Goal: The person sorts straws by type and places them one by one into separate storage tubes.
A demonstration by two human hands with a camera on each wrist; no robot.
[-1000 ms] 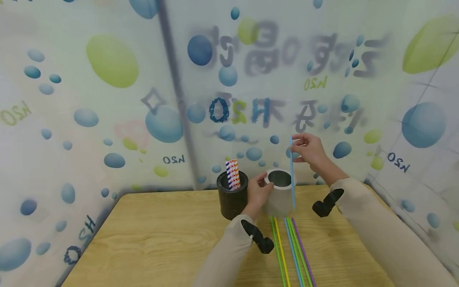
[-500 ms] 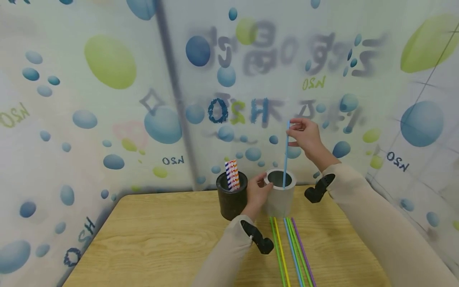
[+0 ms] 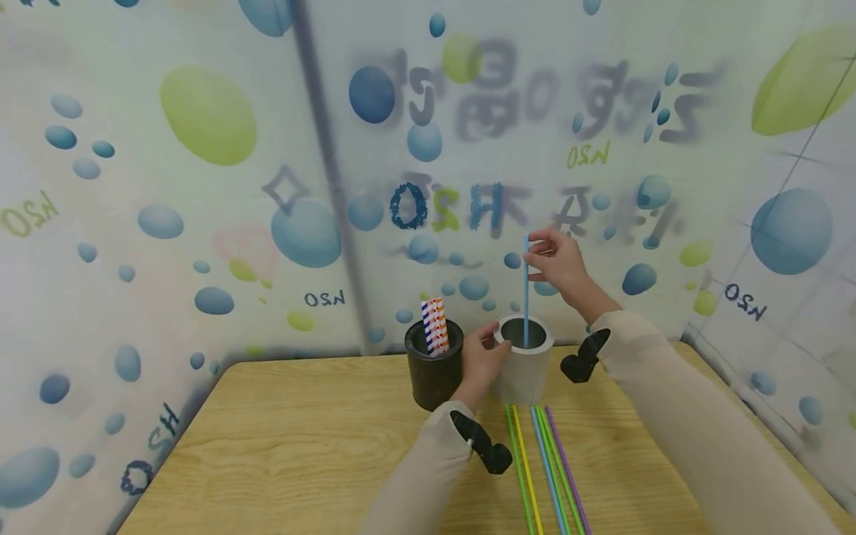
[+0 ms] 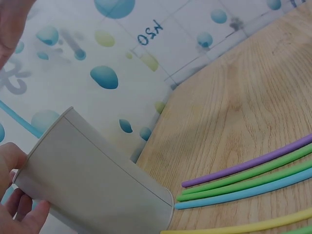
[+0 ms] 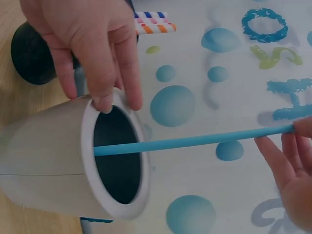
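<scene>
My right hand (image 3: 558, 261) pinches a light blue straw (image 3: 526, 297) near its top and holds it nearly upright. The straw's lower end dips inside the mouth of a light grey round cup (image 3: 524, 380), as the right wrist view shows. My left hand (image 3: 483, 362) grips the left side of that cup at its white rim (image 5: 87, 127), fingertips bent over the edge. In front of the cup lie several loose straws side by side: green (image 3: 519, 468), yellow (image 3: 527, 468), blue (image 3: 548, 468) and purple (image 3: 568, 475).
Just left of my left hand stands a black cup (image 3: 431, 383) with several patterned paper straws (image 3: 435, 327) in it. The wooden table (image 3: 287, 446) ends at a wall covering (image 3: 267, 148) printed with bubbles and letters.
My right hand has lifted the blue straw from beside the grey cup, carried it left over the opening and lowered it slightly into the cup. My left hand has stayed on the cup.
</scene>
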